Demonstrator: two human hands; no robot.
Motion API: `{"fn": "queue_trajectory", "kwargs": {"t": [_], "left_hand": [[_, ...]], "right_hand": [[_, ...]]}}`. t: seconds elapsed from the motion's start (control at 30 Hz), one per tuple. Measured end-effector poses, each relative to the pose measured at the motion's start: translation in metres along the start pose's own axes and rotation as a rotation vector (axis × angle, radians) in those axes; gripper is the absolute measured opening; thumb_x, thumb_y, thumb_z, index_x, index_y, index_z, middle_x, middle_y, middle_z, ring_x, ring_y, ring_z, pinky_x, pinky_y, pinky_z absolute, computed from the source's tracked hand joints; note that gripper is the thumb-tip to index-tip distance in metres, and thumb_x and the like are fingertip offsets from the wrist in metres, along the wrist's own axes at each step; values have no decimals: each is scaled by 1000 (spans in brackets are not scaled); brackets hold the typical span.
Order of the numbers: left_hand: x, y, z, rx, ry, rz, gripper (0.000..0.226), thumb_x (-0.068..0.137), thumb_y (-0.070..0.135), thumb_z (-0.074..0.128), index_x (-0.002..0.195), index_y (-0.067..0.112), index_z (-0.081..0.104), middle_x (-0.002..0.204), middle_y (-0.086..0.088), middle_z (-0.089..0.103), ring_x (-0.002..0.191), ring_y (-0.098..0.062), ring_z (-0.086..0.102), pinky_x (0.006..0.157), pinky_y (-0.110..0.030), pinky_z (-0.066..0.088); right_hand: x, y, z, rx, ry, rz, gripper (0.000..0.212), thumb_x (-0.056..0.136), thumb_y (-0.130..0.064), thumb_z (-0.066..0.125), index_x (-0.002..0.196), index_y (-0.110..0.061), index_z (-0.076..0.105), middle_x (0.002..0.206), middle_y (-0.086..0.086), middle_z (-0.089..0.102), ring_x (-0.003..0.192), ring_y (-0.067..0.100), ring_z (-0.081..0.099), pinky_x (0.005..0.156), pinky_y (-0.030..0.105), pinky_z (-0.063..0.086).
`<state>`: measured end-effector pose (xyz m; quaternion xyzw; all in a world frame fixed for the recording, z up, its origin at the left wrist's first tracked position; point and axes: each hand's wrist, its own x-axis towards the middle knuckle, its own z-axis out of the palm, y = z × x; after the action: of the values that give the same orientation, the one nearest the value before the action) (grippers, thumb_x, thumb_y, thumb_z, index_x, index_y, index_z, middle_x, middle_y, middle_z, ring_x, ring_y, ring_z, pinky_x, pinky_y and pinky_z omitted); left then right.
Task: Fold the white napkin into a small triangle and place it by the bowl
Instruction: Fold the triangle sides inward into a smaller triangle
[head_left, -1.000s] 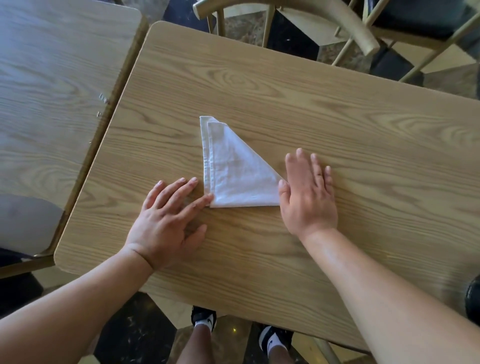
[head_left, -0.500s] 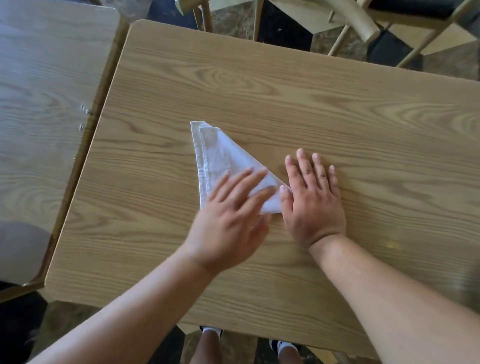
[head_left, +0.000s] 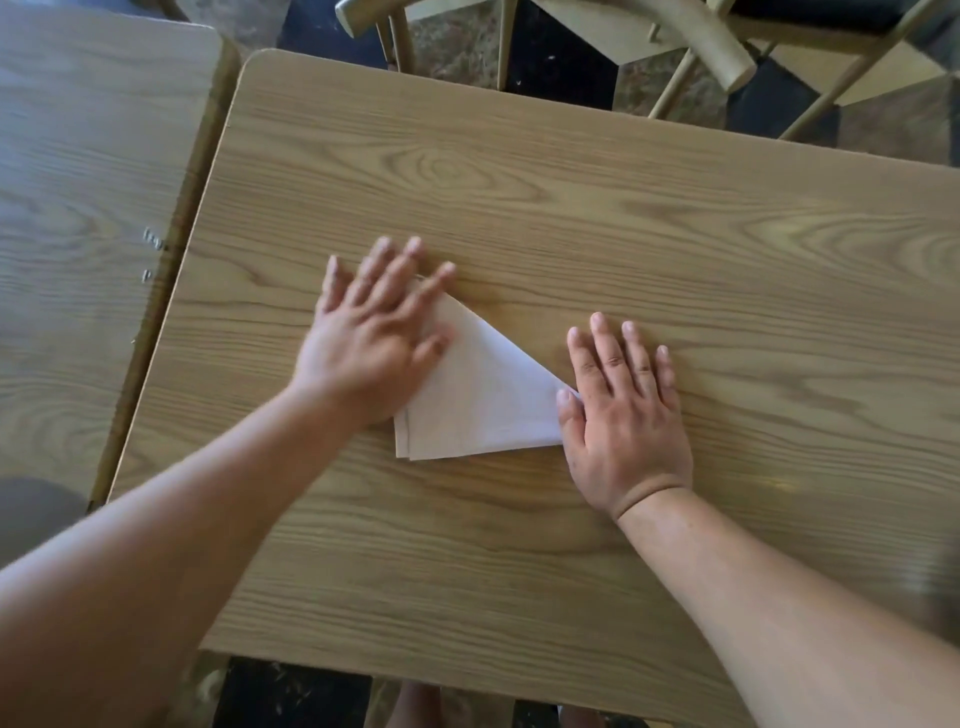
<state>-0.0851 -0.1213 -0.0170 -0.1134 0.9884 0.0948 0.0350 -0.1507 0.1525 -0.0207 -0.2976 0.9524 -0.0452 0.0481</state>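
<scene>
The white napkin lies folded into a triangle in the middle of the wooden table. My left hand lies flat over the napkin's left side and upper tip, fingers spread, slightly blurred. My right hand rests flat on the table at the napkin's right corner, thumb touching that corner. Neither hand grips anything. No bowl is in view.
A second wooden table stands close on the left, with a narrow gap between the two. Wooden chairs stand beyond the far edge. The near table edge runs just above my feet.
My left hand has slid from beside the napkin's lower left corner, across its lower part, up onto its left side and tip. My right hand stayed at the right corner.
</scene>
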Motion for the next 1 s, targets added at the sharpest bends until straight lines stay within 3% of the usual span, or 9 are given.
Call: {"fn": "queue_trajectory", "kwargs": {"t": [0.07, 0.57, 0.87, 1.0], "left_hand": [[4, -9, -5, -27, -26, -89, 64, 107, 62, 31, 166, 43, 18, 179, 4, 8, 165, -17, -3, 132, -52, -5], [3, -3, -9, -25, -44, -107, 65, 105, 65, 25, 166, 42, 19, 179, 5, 6, 165, -17, -4, 132, -51, -5], [1, -7, -7, -93, 11, -56, 63, 105, 67, 34, 157, 32, 43, 176, -1, 23, 165, -24, 9, 132, -55, 1], [7, -3, -22, -159, -67, -83, 64, 102, 66, 43, 153, 29, 49, 174, -2, 28, 163, -26, 13, 131, -56, 8]], "right_hand": [[0, 0, 1, 3, -2, 0, 63, 106, -43, 25, 164, -18, 29, 174, 4, 20, 160, 31, 16, 128, 57, 14], [0, -1, 0, 7, -13, 3, 62, 106, -42, 25, 164, -19, 29, 173, 5, 20, 160, 32, 16, 127, 58, 16], [-1, 0, -1, 22, -20, 5, 62, 106, -43, 28, 163, -19, 31, 173, 4, 22, 160, 31, 17, 128, 57, 15], [-1, 1, -2, 38, -38, -3, 63, 106, -45, 27, 163, -19, 32, 173, 5, 23, 160, 31, 18, 128, 57, 14]]}}
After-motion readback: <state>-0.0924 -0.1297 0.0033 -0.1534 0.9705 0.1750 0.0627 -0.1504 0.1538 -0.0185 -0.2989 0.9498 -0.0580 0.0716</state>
